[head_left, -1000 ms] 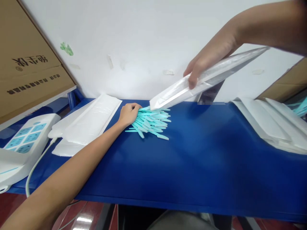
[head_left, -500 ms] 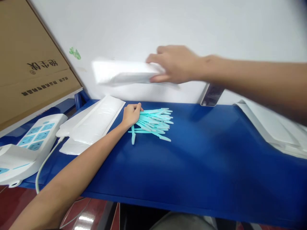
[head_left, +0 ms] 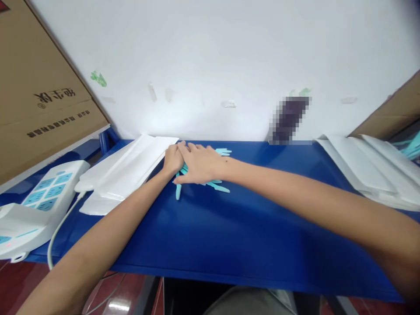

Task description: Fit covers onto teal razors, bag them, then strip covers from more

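Observation:
A loose pile of turquoise, swab-like sticks point(head_left: 219, 188) with flat, paddle-shaped tips lies near the back of the blue table. My left hand point(head_left: 173, 159) is closed at the left end of the pile, on the stick ends. My right hand point(head_left: 201, 164) lies palm down across the same pile, fingers stretched and thumb apart, hiding most of the sticks. Its fingertips touch my left hand. Left of both hands, white plastic packets point(head_left: 127, 168) lie stacked flat on the table.
A white power strip point(head_left: 55, 188) with a cable is at the left, below a cardboard box point(head_left: 49, 87). More white bags point(head_left: 364, 170) lie at the right. A pixelated dark object point(head_left: 290, 120) leans on the white wall. The blue table point(head_left: 249, 245) ends at a front edge.
My right hand has let go of the white packet, which now lies at the left, and has come down onto the sticks. My left hand stays at the pile.

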The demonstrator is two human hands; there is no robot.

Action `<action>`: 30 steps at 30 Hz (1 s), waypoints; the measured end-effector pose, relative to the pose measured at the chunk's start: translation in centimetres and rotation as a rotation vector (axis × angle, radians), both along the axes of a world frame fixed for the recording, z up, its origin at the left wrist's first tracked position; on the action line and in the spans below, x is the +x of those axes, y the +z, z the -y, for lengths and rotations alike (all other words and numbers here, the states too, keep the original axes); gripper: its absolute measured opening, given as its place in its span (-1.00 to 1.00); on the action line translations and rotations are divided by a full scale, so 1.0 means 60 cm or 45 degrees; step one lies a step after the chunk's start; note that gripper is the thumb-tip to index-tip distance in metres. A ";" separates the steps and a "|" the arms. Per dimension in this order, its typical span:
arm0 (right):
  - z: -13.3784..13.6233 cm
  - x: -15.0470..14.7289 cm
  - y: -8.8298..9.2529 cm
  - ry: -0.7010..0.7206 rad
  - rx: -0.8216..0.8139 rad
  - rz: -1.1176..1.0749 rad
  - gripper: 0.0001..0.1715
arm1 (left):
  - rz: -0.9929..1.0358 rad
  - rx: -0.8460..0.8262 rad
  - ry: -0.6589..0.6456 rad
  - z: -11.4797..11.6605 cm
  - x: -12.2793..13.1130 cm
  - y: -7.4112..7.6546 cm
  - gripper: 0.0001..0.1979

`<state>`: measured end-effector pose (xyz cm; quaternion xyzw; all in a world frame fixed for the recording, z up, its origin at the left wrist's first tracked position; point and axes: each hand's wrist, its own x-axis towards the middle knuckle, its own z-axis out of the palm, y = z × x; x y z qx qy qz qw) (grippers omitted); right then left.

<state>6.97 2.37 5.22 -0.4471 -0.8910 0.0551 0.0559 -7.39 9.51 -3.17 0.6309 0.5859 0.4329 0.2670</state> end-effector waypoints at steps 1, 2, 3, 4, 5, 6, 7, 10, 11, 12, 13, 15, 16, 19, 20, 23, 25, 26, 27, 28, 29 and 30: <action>0.004 0.000 -0.014 -0.043 -0.016 0.036 0.33 | 0.020 0.011 0.010 -0.004 -0.001 0.000 -0.51; 0.006 -0.005 -0.027 -0.069 -0.003 0.056 0.44 | 0.050 0.032 0.022 -0.008 -0.002 0.000 -0.52; 0.006 -0.011 -0.039 -0.094 0.026 0.064 0.49 | 0.087 0.052 0.034 -0.012 -0.003 0.000 -0.53; 0.003 -0.018 -0.048 -0.121 0.045 0.068 0.52 | 0.127 0.062 0.047 -0.016 -0.005 0.000 -0.53; -0.001 -0.023 -0.053 -0.147 0.035 0.076 0.54 | 0.168 0.066 0.056 -0.018 -0.006 0.000 -0.54; -0.007 -0.025 -0.056 -0.170 -0.008 0.090 0.56 | 0.199 0.061 0.057 -0.019 -0.006 0.000 -0.53; -0.015 -0.022 -0.055 -0.184 -0.073 0.111 0.57 | 0.210 0.054 0.050 -0.018 -0.005 0.002 -0.51; -0.037 0.013 -0.044 -0.178 -0.241 0.172 0.54 | 0.086 0.077 -0.009 -0.006 0.001 0.009 -0.46; -0.043 0.031 -0.039 -0.162 -0.249 0.181 0.49 | 0.004 0.097 -0.034 0.000 0.003 0.012 -0.45; -0.048 0.050 -0.036 -0.137 -0.237 0.185 0.42 | -0.074 0.119 -0.054 0.005 0.006 0.014 -0.44; -0.052 0.068 -0.033 -0.110 -0.215 0.186 0.34 | -0.141 0.145 -0.072 0.011 0.008 0.016 -0.43; -0.058 0.097 -0.032 -0.067 -0.162 0.185 0.22 | -0.248 0.196 -0.126 0.019 0.012 0.017 -0.40; -0.061 0.108 -0.033 -0.055 -0.139 0.183 0.19 | -0.305 0.226 -0.170 0.022 0.013 0.017 -0.40; -0.067 0.127 -0.042 -0.032 -0.121 0.149 0.15 | -0.569 0.300 -0.353 0.030 0.015 0.015 -0.41; -0.068 0.130 -0.044 -0.024 -0.127 0.125 0.16 | -0.674 0.314 -0.405 0.032 0.016 0.016 -0.41; -0.064 0.145 -0.043 0.032 -0.160 0.013 0.23 | -0.918 0.339 -0.483 0.038 0.020 0.017 -0.41; -0.060 0.172 -0.031 0.080 -0.142 -0.071 0.18 | -0.983 0.358 -0.490 0.040 0.021 0.018 -0.41; -0.058 0.196 -0.022 0.078 -0.106 -0.101 0.11 | -0.995 0.374 -0.486 0.041 0.022 0.019 -0.42; -0.057 0.227 -0.012 0.030 -0.042 -0.122 0.04 | -1.002 0.392 -0.477 0.041 0.022 0.018 -0.43; -0.058 0.267 -0.002 -0.069 0.033 -0.110 -0.02 | -1.007 0.411 -0.469 0.040 0.022 0.018 -0.43; -0.059 0.314 0.007 -0.222 0.106 -0.059 -0.06 | -1.011 0.428 -0.465 0.039 0.022 0.017 -0.43; -0.062 0.368 0.014 -0.404 0.168 0.022 -0.07 | -1.013 0.443 -0.464 0.038 0.021 0.016 -0.43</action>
